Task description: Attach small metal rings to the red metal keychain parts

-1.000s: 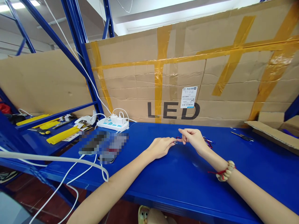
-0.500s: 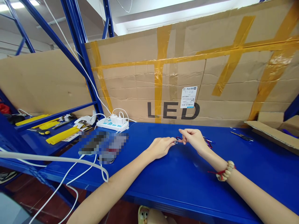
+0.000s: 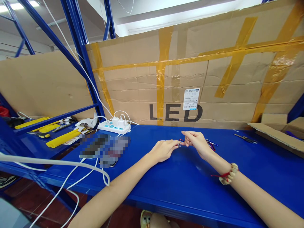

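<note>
My left hand rests low over the blue tabletop, fingers pressed together on a thin dark red cord. A small shiny silvery piece shows at those fingertips; its kind is too small to make out. Just to the right, my right hand is closed in a pinch at the cord's other side, the fingertips of both hands almost meeting. Behind the right wrist lie more thin cords, blue and purplish, partly hidden by that hand. A beaded bracelet with a red string circles the right wrist.
Scissors and an open cardboard box are at the right. To the left lie two blurred phones, a white power strip and white cables. A large taped cardboard sheet stands along the back.
Both hands keep nearly the same place and grip on the cord. The view has shifted very slightly.
</note>
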`<state>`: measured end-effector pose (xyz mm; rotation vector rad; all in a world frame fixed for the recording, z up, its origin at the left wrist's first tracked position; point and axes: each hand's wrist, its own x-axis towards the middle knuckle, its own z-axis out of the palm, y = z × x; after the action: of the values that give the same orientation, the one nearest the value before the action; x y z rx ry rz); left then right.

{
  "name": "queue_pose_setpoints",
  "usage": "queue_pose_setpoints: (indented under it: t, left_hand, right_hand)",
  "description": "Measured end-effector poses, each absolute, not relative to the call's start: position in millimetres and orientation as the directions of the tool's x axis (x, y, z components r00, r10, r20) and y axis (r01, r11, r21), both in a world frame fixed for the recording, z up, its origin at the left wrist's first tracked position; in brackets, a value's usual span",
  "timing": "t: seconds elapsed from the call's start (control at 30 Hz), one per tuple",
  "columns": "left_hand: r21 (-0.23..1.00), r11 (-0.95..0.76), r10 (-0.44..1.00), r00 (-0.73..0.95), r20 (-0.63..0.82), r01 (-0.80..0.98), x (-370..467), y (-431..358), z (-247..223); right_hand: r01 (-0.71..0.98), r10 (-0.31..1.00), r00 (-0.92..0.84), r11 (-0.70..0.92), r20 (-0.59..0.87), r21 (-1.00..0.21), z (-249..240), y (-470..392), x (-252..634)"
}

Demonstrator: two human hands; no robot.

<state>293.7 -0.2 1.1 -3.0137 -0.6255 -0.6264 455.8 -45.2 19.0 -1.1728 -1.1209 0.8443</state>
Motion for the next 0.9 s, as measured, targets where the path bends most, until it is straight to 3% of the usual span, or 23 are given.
queue_pose_setpoints:
  t: [0.9]
  left_hand:
    - [0.150, -0.925, 0.381, 0.859, 0.341, 0.350, 293.5, 2.3, -1.5]
  right_hand:
    - [0.151, 0.914, 0.296, 0.240, 0.275, -0.959, 15.9, -44.2, 457.1]
